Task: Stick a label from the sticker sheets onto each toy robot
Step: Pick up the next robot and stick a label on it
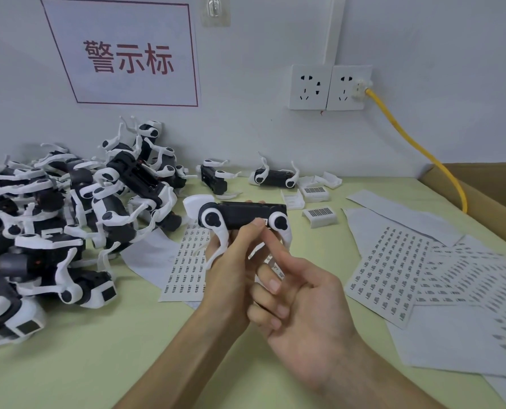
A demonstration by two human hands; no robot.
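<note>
Head view: your left hand grasped a toy robot above the surface, between the sticker sheets. Your right hand, gripping nothing, pressed an index finger at its label. The sticking step looked nearly done; the next move called for firm rubbing.

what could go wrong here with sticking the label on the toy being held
The small white label sits beside the white leg joint of the black-bodied toy robot; a fingertip of the right hand could press it on crooked or creased. The left hand grips the toy in mid-air, so pushing might twist it loose.
</note>
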